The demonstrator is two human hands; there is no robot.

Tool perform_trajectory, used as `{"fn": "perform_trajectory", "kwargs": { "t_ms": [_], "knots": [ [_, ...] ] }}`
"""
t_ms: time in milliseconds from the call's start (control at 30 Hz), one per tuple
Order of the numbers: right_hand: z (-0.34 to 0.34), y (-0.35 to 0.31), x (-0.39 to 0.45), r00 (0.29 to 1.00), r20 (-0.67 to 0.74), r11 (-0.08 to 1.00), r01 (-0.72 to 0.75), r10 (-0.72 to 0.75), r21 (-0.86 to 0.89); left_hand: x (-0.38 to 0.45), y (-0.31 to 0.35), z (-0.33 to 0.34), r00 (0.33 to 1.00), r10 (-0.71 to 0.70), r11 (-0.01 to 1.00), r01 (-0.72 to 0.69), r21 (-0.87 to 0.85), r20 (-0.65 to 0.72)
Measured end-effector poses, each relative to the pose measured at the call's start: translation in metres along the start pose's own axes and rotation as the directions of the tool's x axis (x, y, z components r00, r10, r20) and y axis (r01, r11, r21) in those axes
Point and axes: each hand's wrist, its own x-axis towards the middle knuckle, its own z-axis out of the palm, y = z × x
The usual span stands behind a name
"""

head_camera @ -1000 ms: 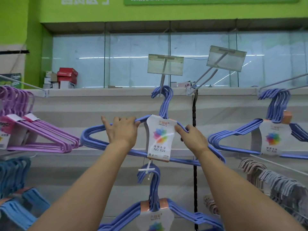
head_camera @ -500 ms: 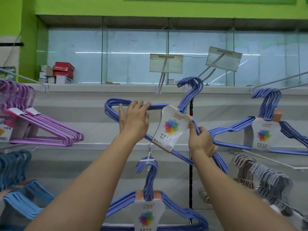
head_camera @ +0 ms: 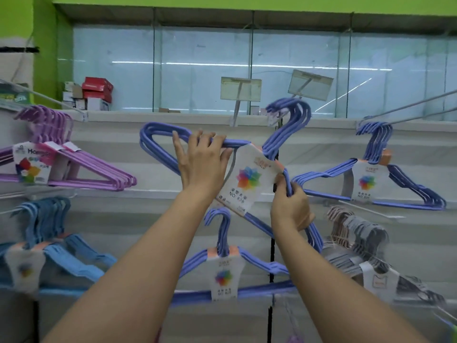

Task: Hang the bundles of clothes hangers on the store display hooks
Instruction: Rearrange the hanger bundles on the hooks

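I hold a bundle of blue-violet hangers tilted clockwise, its white label with a coloured flower facing me. My left hand grips the bundle's upper left shoulder. My right hand grips its lower right shoulder. The bundle's hook ends are up by the display hook that carries the right price tag holder; I cannot tell whether they sit over it. A second display hook with a tag holder sticks out just to the left.
Another blue-violet bundle hangs at the right, and one more hangs below my hands. Purple hangers and light blue hangers hang at the left, pink and grey ones at lower right. Boxes stand on the top ledge.
The bundle went from hanging level at the left hook to tilted clockwise, with its hooks carried up and right to the right display hook. Both hands kept their grip.
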Motion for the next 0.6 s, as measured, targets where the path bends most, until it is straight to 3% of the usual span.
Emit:
{"fn": "perform_trajectory", "kwargs": {
  "t_ms": [267,433,600],
  "knots": [
    [-0.06,-0.031,-0.011,0.978,0.029,0.978,0.207,-0.206,-0.02,-0.019,0.017,-0.056,0.999,-0.037,0.999,0.037,-0.019,0.009],
    [-0.079,-0.011,-0.049,0.97,0.146,0.979,0.202,-0.196,-0.03,-0.076,0.017,-0.071,0.99,-0.094,0.995,0.092,-0.022,-0.105],
    [-0.09,0.043,-0.093,0.955,0.268,0.973,0.174,-0.13,-0.15,-0.15,-0.007,-0.059,0.998,-0.058,0.998,0.059,0.015,-0.029]
  ]
}}
